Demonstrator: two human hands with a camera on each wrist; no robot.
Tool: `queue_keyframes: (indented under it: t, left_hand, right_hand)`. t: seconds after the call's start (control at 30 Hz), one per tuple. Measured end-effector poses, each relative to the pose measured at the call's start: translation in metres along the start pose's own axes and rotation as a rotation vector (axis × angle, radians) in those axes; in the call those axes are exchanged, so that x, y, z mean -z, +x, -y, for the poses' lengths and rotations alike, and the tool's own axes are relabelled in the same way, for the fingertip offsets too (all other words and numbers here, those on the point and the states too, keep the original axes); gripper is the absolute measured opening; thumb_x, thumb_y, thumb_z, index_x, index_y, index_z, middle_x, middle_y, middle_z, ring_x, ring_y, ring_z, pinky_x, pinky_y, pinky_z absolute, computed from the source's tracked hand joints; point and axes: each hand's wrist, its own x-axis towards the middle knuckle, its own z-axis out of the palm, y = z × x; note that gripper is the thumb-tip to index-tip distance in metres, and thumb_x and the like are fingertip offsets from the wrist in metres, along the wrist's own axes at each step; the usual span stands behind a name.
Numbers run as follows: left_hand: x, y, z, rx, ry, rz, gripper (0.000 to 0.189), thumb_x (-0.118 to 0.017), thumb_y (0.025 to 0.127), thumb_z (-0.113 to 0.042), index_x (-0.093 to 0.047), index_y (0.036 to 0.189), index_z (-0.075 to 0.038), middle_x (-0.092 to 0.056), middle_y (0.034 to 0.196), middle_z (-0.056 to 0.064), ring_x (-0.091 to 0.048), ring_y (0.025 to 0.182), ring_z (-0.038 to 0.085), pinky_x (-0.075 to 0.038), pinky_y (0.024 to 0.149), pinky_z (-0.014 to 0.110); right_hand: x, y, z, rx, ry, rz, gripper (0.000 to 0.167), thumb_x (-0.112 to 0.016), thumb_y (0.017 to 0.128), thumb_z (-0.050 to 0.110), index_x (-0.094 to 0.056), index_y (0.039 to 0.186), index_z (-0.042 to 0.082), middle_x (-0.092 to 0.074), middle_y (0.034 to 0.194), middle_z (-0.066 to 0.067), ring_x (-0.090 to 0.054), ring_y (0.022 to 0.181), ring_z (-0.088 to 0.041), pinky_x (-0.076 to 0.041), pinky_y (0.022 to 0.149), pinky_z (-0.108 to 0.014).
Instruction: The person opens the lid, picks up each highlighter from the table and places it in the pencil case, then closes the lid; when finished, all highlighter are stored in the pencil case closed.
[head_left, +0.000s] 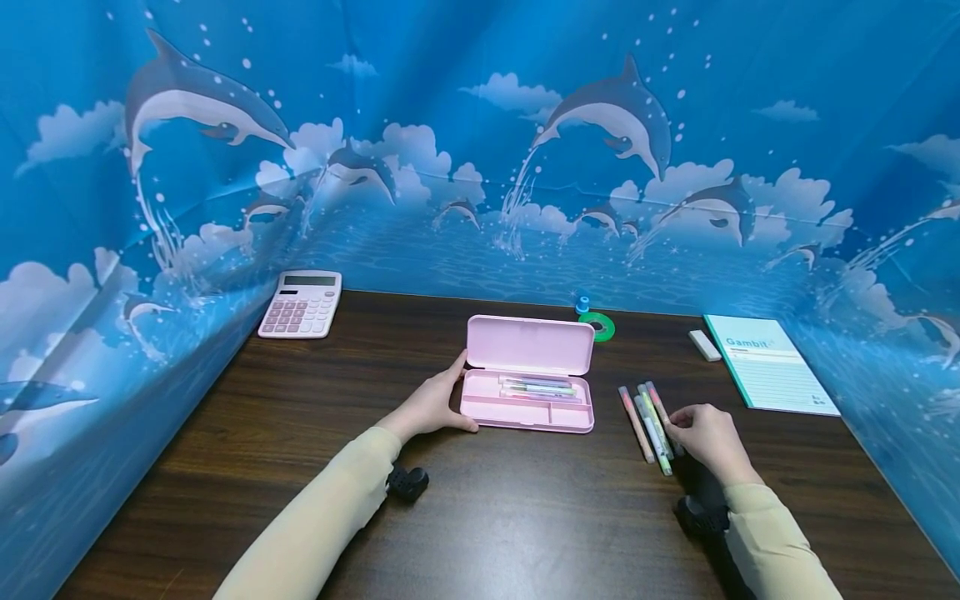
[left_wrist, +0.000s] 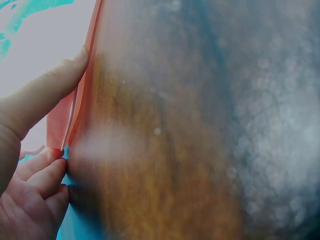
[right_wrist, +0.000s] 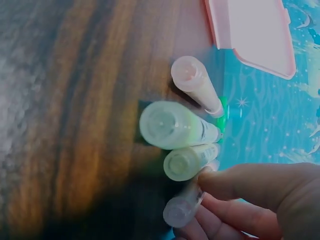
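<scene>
A pink pencil case (head_left: 528, 346) lies with its lid raised, and several pens (head_left: 542, 387) sit in its back compartment. My left hand (head_left: 429, 406) grips the case's left end, thumb at the front corner and fingers behind; the left wrist view shows the thumb (left_wrist: 50, 90) against the pink edge. On the table right of the case lie several capped markers side by side. My right hand (head_left: 707, 433) pinches the rightmost marker (right_wrist: 181, 210) between thumb and fingers. Beside it are light green markers (right_wrist: 167, 125), and a pinkish marker (head_left: 636, 425) lies slightly apart at the left.
Behind the case are a green tape roll (head_left: 602, 327) and a small blue object (head_left: 582, 305). A white eraser (head_left: 704, 345) and a notebook (head_left: 772, 367) lie at the back right. The calculator (head_left: 300, 305) is at the back left. A dolphin-print curtain (head_left: 480, 208) borders the dark wooden table (head_left: 525, 517).
</scene>
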Motion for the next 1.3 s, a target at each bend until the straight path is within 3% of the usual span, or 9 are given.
queue_keyframes:
  t: [0.27, 0.4, 0.7, 1.0, 1.3]
  left_hand:
    - [0.000, 0.000, 0.000, 0.004, -0.002, -0.002, 0.123, -0.087, 0.067, -0.034, -0.002, 0.154, -0.009, -0.043, 0.145, 0.012, -0.038, 0.134, 0.027, -0.031, 0.109, 0.045]
    - [-0.001, -0.001, 0.000, 0.006, -0.007, -0.005, 0.123, -0.087, 0.067, -0.034, -0.003, 0.154, -0.009, -0.043, 0.145, 0.013, -0.039, 0.134, 0.028, -0.031, 0.109, 0.046]
    - [-0.001, -0.001, 0.000, 0.017, -0.013, -0.004, 0.124, -0.087, 0.067, -0.034, -0.002, 0.154, -0.010, -0.042, 0.146, 0.012, -0.038, 0.135, 0.027, -0.029, 0.110, 0.046]
    - [-0.002, 0.000, 0.000, 0.012, -0.008, -0.002, 0.124, -0.087, 0.066, -0.035, -0.002, 0.154, -0.010, -0.042, 0.146, 0.011, -0.039, 0.134, 0.027, -0.030, 0.110, 0.046]
    - [-0.001, -0.001, -0.003, 0.025, -0.009, 0.000, 0.124, -0.087, 0.066, -0.034, -0.002, 0.154, -0.011, -0.039, 0.148, 0.012, -0.037, 0.136, 0.028, -0.029, 0.110, 0.046]
  right_hand:
    - [0.004, -0.002, 0.001, -0.060, 0.048, 0.042, 0.019, -0.061, 0.084, 0.008, -0.067, 0.089, -0.010, -0.061, 0.062, -0.005, -0.052, 0.053, -0.015, -0.041, 0.049, -0.029]
    - [0.004, -0.003, 0.000, -0.087, 0.065, 0.028, 0.018, -0.061, 0.084, 0.008, -0.066, 0.089, -0.009, -0.059, 0.062, -0.006, -0.052, 0.051, -0.015, -0.042, 0.047, -0.029]
    - [0.003, -0.002, -0.001, -0.024, -0.017, -0.098, 0.011, -0.065, 0.079, 0.006, -0.068, 0.086, -0.002, -0.063, 0.075, -0.011, -0.052, 0.066, -0.023, -0.041, 0.057, -0.036]
    - [0.003, -0.002, 0.010, 0.031, -0.035, -0.129, 0.010, -0.068, 0.078, 0.004, -0.069, 0.086, 0.000, -0.063, 0.077, -0.011, -0.051, 0.067, -0.023, -0.043, 0.060, -0.039]
    - [-0.001, -0.001, 0.029, 0.096, -0.042, -0.117, 0.010, -0.071, 0.078, 0.007, -0.070, 0.087, 0.003, -0.059, 0.078, -0.009, -0.049, 0.068, -0.022, -0.041, 0.056, -0.033]
